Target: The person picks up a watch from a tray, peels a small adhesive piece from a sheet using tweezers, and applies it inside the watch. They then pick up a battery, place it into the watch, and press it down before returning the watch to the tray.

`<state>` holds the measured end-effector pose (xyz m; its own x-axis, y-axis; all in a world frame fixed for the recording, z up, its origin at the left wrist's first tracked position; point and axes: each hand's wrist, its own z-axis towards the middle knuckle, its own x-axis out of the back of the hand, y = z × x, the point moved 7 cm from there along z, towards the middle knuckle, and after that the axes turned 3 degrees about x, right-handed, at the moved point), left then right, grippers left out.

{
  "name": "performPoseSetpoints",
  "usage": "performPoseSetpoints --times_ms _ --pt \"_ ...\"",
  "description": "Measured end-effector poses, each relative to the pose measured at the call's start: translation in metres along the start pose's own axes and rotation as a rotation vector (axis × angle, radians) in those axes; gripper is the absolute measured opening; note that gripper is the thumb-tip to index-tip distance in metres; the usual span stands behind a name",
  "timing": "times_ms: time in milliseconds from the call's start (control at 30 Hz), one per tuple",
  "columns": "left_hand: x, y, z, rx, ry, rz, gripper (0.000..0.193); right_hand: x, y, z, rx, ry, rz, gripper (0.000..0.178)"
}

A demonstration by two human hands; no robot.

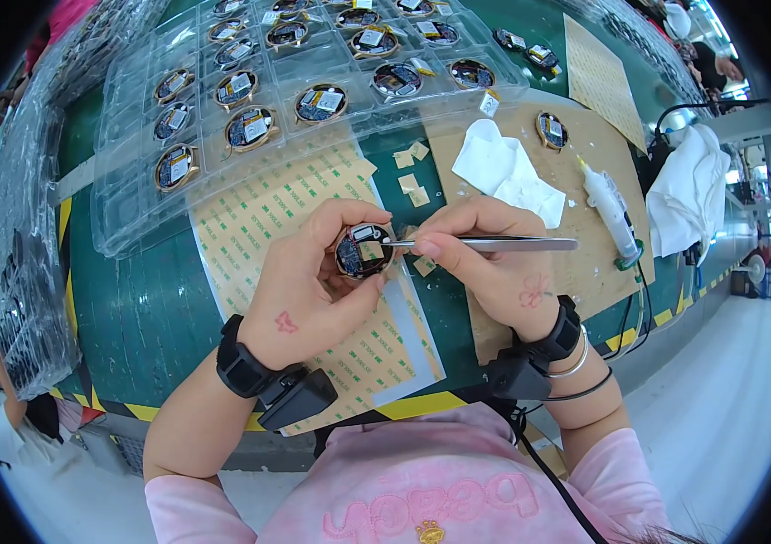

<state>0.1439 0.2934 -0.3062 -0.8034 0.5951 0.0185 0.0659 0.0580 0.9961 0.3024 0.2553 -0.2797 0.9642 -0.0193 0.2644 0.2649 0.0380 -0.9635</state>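
My left hand (305, 288) grips a round watch case (347, 257) by its rim, with the circuit board inside facing up. In my right hand (492, 258) a pair of metal tweezers (521, 244) is pinched, lying nearly level. Its tip reaches into the watch case, at a small tan adhesive piece (371, 250) on the inner parts. Whether the tips grip that piece, I cannot tell. Beneath my hands lies a tan adhesive sheet (249, 227) with green print. Small tan squares (412, 188) rest on the green mat beside it.
A clear plastic tray (131, 204) with several open watch cases spans the back. To the right, a brown board (603, 272) carries a white cloth (503, 168), another watch case (551, 131) and a glue gun (610, 210) with its cable. Bubble-wrapped packs (32, 263) stand at the left.
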Motion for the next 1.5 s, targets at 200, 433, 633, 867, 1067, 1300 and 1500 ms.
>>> performPoseSetpoints --times_ms 200,433,633,867,1067,1300,1500 --pt "0.000 0.001 0.000 -0.027 0.009 0.008 0.040 -0.002 -0.008 0.001 0.099 -0.014 -0.090 0.012" --pt "0.000 0.000 0.001 -0.015 0.004 -0.064 0.034 -0.010 -0.025 -0.005 0.459 -0.002 -0.274 0.015" --pt "0.004 -0.001 0.000 0.097 0.031 -0.053 0.027 -0.014 -0.039 -0.013 0.597 0.001 -0.398 0.017" --pt "0.008 0.001 -0.001 0.097 0.004 -0.011 0.026 -0.005 -0.037 -0.010 0.539 0.008 -0.274 0.014" --pt "0.006 0.004 -0.002 0.079 0.010 -0.136 0.027 0.001 -0.021 -0.009 0.301 -0.019 -0.012 0.015" --pt "0.002 0.004 -0.002 0.022 -0.019 -0.051 0.031 0.001 -0.014 -0.010 0.172 -0.062 0.165 0.018" --pt "0.000 0.006 -0.001 0.062 -0.026 -0.106 0.030 0.001 -0.012 -0.010 0.153 -0.087 0.164 0.018"
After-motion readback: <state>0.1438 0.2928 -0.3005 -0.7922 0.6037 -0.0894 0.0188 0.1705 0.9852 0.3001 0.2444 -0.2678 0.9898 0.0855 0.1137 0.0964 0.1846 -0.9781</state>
